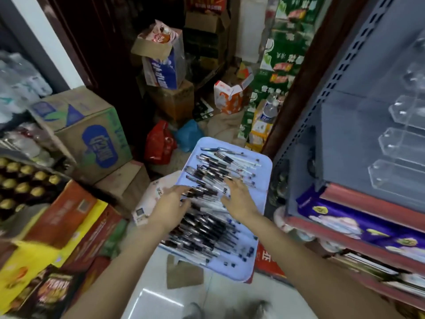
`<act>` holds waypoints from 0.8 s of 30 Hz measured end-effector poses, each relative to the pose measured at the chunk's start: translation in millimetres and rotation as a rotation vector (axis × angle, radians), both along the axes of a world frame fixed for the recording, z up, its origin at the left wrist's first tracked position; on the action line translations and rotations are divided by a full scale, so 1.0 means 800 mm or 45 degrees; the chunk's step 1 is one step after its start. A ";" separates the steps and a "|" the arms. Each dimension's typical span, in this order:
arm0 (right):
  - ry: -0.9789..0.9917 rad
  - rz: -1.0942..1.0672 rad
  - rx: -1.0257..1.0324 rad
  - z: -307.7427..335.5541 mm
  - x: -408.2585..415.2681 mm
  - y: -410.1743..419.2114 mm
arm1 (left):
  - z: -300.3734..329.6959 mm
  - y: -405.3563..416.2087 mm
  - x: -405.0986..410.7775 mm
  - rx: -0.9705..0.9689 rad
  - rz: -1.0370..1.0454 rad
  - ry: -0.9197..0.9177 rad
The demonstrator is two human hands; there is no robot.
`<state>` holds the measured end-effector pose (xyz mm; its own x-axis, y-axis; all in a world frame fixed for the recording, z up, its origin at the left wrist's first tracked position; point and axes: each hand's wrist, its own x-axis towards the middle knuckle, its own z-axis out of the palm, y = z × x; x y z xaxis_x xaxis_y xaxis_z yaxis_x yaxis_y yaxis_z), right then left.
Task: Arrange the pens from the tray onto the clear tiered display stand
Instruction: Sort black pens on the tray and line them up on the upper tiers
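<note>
A pale blue tray [264, 171] sits at the picture's centre, heaped with pens [207, 217] (mostly dark-capped, clear-barrelled). Both hands reach over the heap: the left hand [169, 207] at about 9 o'clock of it, the right hand [238, 198] at about 3 o'clock. Each grip is released, fingers spread and resting on the pens. The clear tiered display stand [401, 148] stands on the grey shelf [345, 143] at 3 o'clock of the tray, well apart.

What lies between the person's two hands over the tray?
In the head view, a heap of pens on the pale blue tray fills the gap between the left hand and right hand; both hands reach into it, fingers spread.
</note>
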<state>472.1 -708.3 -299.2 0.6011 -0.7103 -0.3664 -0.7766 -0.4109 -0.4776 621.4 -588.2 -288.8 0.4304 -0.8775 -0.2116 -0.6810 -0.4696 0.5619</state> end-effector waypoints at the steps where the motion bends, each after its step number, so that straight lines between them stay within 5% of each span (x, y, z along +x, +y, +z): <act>1: 0.041 -0.013 -0.023 -0.007 0.004 -0.003 | -0.008 -0.003 0.008 0.019 -0.067 -0.050; 11: 0.161 -0.258 -0.284 -0.022 0.022 -0.047 | -0.046 -0.087 0.033 -0.066 -0.499 -0.351; 24: 0.099 -0.222 -0.264 -0.016 0.012 -0.064 | -0.044 -0.142 0.034 0.016 -0.304 -0.225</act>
<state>482.0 -759.8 -312.1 0.4392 -0.8650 -0.2426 -0.8751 -0.3509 -0.3332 648.4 -701.8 -324.3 0.2436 -0.9561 -0.1630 -0.8598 -0.2906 0.4199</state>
